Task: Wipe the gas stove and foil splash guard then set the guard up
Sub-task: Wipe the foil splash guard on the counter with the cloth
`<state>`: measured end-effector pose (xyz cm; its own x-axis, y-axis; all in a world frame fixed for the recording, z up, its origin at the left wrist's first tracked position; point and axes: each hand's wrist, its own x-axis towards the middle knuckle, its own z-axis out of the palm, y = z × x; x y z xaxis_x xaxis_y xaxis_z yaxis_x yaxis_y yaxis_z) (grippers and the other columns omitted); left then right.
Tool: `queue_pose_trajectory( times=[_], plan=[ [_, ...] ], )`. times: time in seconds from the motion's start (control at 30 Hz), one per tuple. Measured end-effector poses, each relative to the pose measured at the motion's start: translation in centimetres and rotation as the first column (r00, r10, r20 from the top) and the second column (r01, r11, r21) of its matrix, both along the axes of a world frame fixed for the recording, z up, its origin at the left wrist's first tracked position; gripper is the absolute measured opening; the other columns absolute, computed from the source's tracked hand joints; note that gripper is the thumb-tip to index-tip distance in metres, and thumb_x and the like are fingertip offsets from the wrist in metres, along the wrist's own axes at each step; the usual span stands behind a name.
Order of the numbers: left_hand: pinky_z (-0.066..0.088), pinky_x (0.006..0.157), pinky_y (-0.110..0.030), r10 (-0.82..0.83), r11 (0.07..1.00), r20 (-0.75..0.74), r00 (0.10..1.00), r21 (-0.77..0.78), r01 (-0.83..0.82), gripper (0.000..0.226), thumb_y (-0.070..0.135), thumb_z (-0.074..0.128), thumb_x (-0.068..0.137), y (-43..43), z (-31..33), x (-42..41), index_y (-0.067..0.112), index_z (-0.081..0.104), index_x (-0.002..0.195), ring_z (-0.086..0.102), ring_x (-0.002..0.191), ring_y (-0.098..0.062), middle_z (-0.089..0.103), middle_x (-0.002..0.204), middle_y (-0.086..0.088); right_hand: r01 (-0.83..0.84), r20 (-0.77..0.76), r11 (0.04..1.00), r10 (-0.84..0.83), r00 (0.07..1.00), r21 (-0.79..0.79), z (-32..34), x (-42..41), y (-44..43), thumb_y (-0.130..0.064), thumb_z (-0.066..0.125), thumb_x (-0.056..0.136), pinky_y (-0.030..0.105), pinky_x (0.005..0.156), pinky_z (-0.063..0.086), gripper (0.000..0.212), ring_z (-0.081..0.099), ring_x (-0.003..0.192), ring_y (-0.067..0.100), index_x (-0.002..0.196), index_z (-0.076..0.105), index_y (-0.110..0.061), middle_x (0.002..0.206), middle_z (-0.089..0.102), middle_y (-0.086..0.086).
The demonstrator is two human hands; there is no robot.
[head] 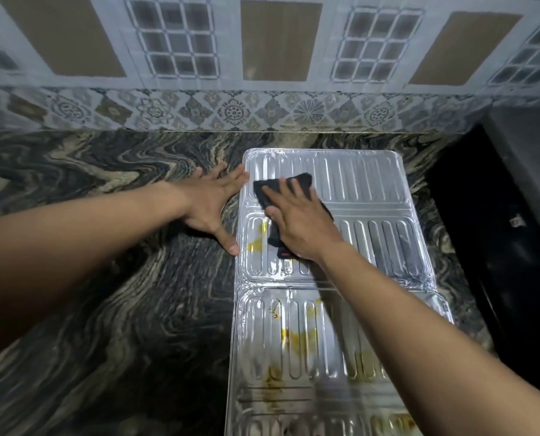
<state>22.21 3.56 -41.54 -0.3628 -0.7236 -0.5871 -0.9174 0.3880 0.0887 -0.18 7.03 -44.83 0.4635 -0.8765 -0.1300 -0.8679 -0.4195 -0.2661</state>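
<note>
The foil splash guard (366, 190) lies flat on the marbled countertop, its ribbed silver panels running from the back wall toward me. Yellow-brown stains mark the middle and near panels. My right hand (300, 221) presses a dark cloth (297, 184) flat against the far panel, fingers spread over it. My left hand (212, 202) rests palm down on the counter at the guard's left edge, with fingertips and thumb touching the rim. The gas stove (495, 253) shows only as a dark mass at the right.
The dark swirled countertop (105, 247) stretches left of the guard. A patterned tiled wall (230, 111) rises right behind the guard's far end. The dark stove body stands close against the guard's right side.
</note>
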Motion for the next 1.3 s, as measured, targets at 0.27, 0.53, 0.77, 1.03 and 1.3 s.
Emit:
queue_pose_trajectory(
  times=[0.27, 0.53, 0.77, 1.03, 1.3],
  plan=[
    [-0.008, 0.118, -0.054, 0.001, 1.000, 0.018, 1.000, 0.016, -0.001, 0.162, 0.096, 0.061, 0.032, 0.2, 0.5, -0.3, 0.029, -0.029, 0.149, -0.027, 0.146, -0.023, -0.034, 0.156, 0.010, -0.262, 0.129, 0.963, 0.252, 0.959, 0.069, 0.7, -0.9, 6.4, -0.031, 0.033, 0.106, 0.044, 0.121, 0.002, 0.043, 0.008, 0.150, 0.017, 0.148, 0.039, -0.029, 0.160, 0.024, -0.001],
    [-0.009, 0.117, -0.053, -0.005, 1.000, 0.007, 1.000, 0.017, 0.004, 0.164, 0.101, 0.056, 0.027, 0.1, 0.3, -0.2, 0.031, -0.029, 0.148, -0.026, 0.146, -0.022, -0.034, 0.157, 0.011, -0.142, 0.103, 0.988, 0.136, 0.985, 0.055, 0.5, -6.2, 9.2, -0.022, 0.034, 0.104, 0.039, 0.120, -0.005, 0.050, 0.000, 0.150, 0.015, 0.152, 0.027, -0.032, 0.161, 0.013, -0.002],
    [-0.001, 0.120, -0.056, 0.024, 1.000, 0.017, 1.000, 0.004, -0.024, 0.166, 0.099, 0.059, 0.026, 0.3, 0.4, -0.7, 0.031, -0.026, 0.151, -0.022, 0.148, -0.023, -0.030, 0.159, 0.010, 0.393, 0.020, 0.919, -0.393, 0.919, -0.006, -0.7, -14.2, 7.6, -0.033, 0.021, 0.106, 0.046, 0.121, -0.002, 0.051, 0.002, 0.150, 0.024, 0.155, 0.019, -0.021, 0.163, 0.012, 0.009],
    [-0.002, 0.119, -0.058, 0.023, 1.000, -0.022, 0.999, 0.021, -0.022, 0.155, 0.101, 0.055, 0.035, 5.0, 1.0, -3.0, 0.031, -0.016, 0.153, -0.019, 0.148, -0.017, -0.031, 0.155, 0.011, 0.465, 0.044, 0.885, -0.464, 0.885, -0.018, -0.3, -14.5, 8.0, -0.031, 0.021, 0.106, 0.045, 0.121, -0.001, 0.050, 0.004, 0.150, 0.024, 0.154, 0.022, -0.019, 0.162, 0.016, 0.010],
    [-0.001, 0.118, -0.054, -0.050, 0.998, 0.034, 0.998, -0.031, 0.052, 0.165, 0.105, 0.048, 0.025, 7.7, -0.2, -3.5, 0.027, -0.028, 0.148, -0.022, 0.148, -0.018, -0.037, 0.154, 0.007, 0.432, -0.011, 0.900, -0.432, 0.902, 0.053, 0.6, -15.4, 10.2, -0.030, 0.020, 0.106, 0.048, 0.121, 0.000, 0.052, 0.001, 0.150, 0.027, 0.156, 0.014, -0.017, 0.163, 0.009, 0.012]
  ],
)
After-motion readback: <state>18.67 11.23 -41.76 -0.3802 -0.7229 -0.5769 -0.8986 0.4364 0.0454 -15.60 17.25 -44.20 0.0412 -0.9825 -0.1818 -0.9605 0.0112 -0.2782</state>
